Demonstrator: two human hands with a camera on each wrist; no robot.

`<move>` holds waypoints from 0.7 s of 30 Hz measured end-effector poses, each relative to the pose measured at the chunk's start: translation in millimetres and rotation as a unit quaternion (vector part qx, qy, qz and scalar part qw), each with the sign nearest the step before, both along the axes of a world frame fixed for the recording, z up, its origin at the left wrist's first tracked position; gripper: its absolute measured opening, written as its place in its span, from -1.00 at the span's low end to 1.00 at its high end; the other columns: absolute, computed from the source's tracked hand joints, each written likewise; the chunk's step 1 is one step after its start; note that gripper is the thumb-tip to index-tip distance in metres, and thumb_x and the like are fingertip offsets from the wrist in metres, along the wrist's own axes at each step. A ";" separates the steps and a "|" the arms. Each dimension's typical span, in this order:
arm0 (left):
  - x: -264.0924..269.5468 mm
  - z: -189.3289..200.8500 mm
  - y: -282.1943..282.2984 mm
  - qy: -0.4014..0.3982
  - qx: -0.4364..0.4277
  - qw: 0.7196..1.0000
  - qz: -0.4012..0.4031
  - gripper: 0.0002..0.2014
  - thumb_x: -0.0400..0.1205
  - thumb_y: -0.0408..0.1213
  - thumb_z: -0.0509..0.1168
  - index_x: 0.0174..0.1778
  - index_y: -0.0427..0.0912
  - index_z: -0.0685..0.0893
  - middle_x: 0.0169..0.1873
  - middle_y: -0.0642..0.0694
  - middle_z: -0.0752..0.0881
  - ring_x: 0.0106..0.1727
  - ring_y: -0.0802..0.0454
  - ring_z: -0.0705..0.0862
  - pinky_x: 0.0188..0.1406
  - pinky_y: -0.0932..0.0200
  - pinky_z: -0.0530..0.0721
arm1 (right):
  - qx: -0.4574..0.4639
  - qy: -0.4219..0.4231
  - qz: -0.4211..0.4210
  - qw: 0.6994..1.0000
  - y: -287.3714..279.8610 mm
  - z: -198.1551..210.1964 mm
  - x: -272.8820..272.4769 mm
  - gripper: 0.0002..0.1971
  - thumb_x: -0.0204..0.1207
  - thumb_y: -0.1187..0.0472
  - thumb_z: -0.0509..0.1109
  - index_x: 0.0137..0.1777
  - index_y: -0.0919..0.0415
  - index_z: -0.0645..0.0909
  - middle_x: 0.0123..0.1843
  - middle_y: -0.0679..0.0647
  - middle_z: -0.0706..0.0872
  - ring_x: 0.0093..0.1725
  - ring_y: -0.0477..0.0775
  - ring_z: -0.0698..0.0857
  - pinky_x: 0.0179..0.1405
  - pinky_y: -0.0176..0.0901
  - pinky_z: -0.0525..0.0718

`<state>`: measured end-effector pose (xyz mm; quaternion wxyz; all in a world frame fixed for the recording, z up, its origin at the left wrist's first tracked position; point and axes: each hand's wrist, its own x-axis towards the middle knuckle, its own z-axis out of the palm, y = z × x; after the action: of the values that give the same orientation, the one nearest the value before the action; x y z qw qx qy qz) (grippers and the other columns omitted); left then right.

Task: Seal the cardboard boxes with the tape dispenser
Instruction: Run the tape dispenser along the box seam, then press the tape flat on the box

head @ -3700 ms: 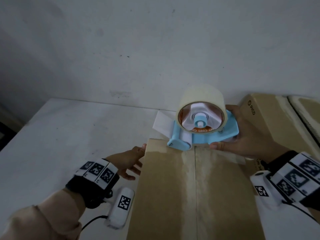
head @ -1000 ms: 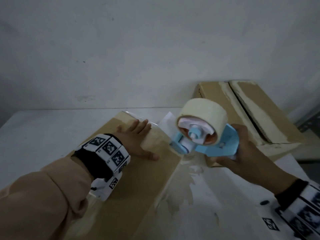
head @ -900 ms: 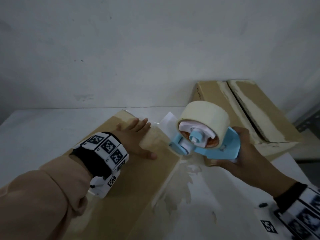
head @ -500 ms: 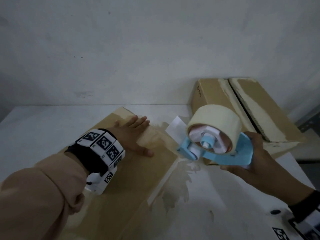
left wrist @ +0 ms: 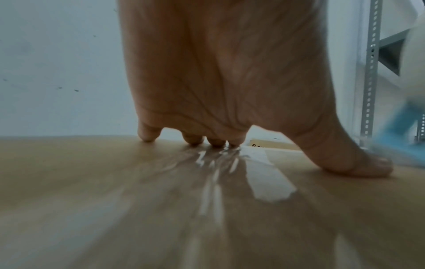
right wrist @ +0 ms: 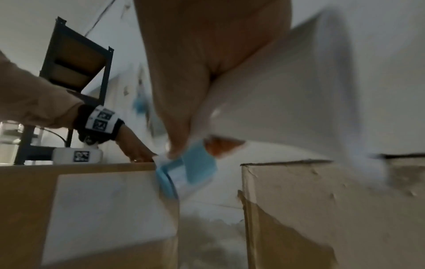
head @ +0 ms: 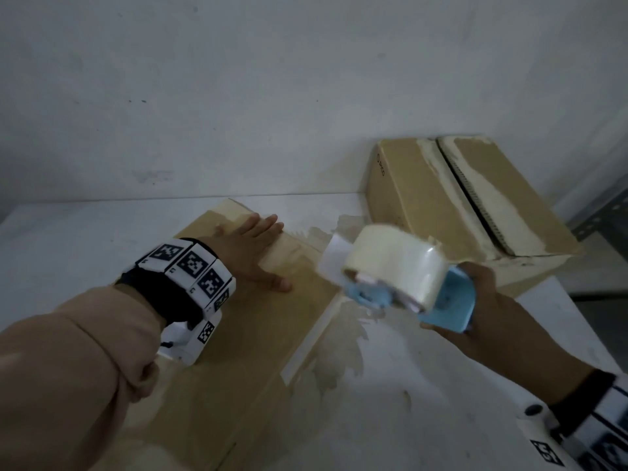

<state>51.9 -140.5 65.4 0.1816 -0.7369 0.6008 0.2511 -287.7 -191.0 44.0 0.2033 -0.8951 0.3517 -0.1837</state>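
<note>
A long cardboard box (head: 238, 351) lies in front of me with tape along its top. My left hand (head: 253, 253) presses flat on its far end, fingers straight; in the left wrist view the fingertips (left wrist: 216, 142) touch the shiny tape (left wrist: 214, 182). My right hand (head: 475, 317) grips the light-blue tape dispenser (head: 452, 300) with its big cream tape roll (head: 390, 260), held in the air just right of the box's right edge. In the right wrist view the dispenser (right wrist: 188, 172) is blurred beside the box's upper corner (right wrist: 147, 167).
A second cardboard box (head: 458, 205) with torn tape traces and a slightly gaping seam stands at the back right against the wall. The white table (head: 390, 402) shows brown paper residue between the boxes. A metal shelf upright (left wrist: 370, 72) stands to the right.
The box has been turned to lie diagonally and my left hand has come onto its top. In the last half second the dispenser tipped over, roll face turning down, and dropped toward the box's right edge.
</note>
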 end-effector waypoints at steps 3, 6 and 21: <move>1.5 -4.5 -2.2 0.000 0.005 1.000 -0.003 0.23 0.21 0.57 0.16 0.59 0.04 -0.36 0.59 0.16 -0.40 0.62 0.09 -0.35 0.54 -0.39 -0.14 | 0.014 0.103 -0.073 0.992 10.7 -21.8 -31.5 -0.33 0.26 0.10 0.62 0.27 0.15 0.32 -0.55 -0.08 0.46 -0.53 0.17 0.67 -0.58 -0.08 0.53; 1.3 -0.8 -2.9 0.001 0.017 1.000 -0.004 0.33 0.05 0.66 0.08 0.59 0.04 -0.37 0.59 0.15 -0.39 0.62 0.08 -0.36 0.55 -0.37 -0.12 | 0.079 0.058 -0.121 0.988 24.1 -41.4 -56.9 -0.24 0.29 -0.30 0.41 0.37 0.00 0.18 -0.44 -0.08 0.57 -0.59 -0.11 0.56 -0.55 -0.38 0.52; 2.2 -7.8 -5.2 0.006 -0.017 1.000 0.026 0.14 0.25 0.47 0.27 0.57 0.24 -0.31 0.59 0.22 -0.35 0.62 0.12 -0.36 0.53 -0.39 -0.14 | 0.021 0.065 -0.093 0.993 41.3 -123.1 -17.9 -0.10 -0.15 0.39 0.74 0.23 0.18 0.38 -0.21 0.25 0.75 -0.36 0.27 0.73 -0.52 -0.06 0.68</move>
<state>54.2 -145.7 57.6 0.1590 -0.7536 0.5870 0.2495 -305.6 -149.7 -79.1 0.1814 -0.8640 0.4496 -0.1360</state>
